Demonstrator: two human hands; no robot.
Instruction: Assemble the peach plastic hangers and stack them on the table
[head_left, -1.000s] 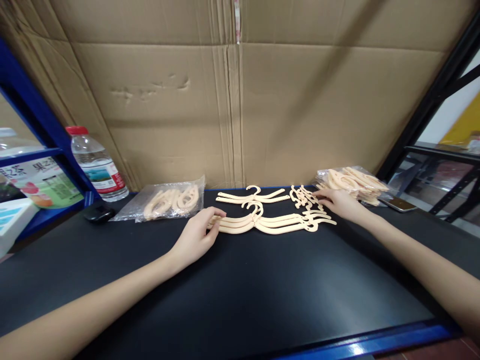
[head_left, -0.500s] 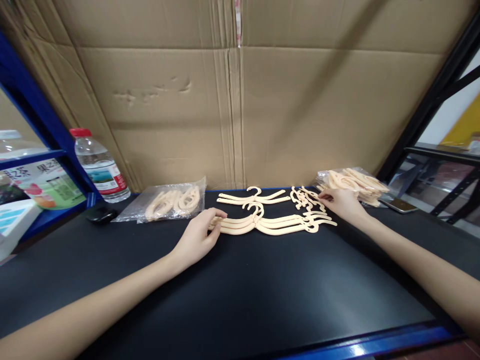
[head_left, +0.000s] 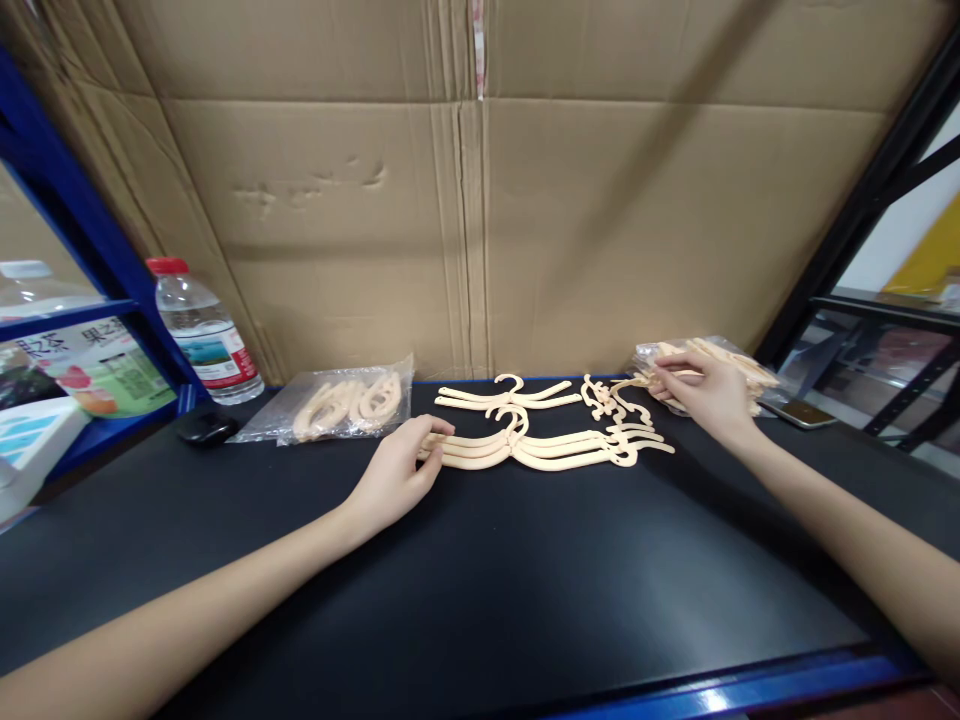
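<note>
My left hand [head_left: 399, 472] is closed round the left ends of several cream plastic clothes hangers [head_left: 559, 450], which lie stacked flat on the black table. Their hooks stick up at the middle, and loose curved pieces lie against their right ends. Behind them are more cream hanger arms [head_left: 480, 400] with a hook. At the right, my right hand [head_left: 709, 395] pinches a thin cream hanger piece [head_left: 634, 382] just above a small pile of curved hook pieces [head_left: 600, 398]. Its fingertips partly cover that piece.
A clear bag of cream parts [head_left: 349, 405] lies at the left, near a black object [head_left: 206, 428] and a red-capped water bottle [head_left: 206, 335]. Behind my right hand is another bag of parts [head_left: 757, 375], with a phone [head_left: 799, 413] beside it. Cardboard [head_left: 337, 230] walls the back.
My right hand has lifted and moved slightly right, drawing a thin hanger piece up from the small pile. The left hand stays on the stacked hangers.
</note>
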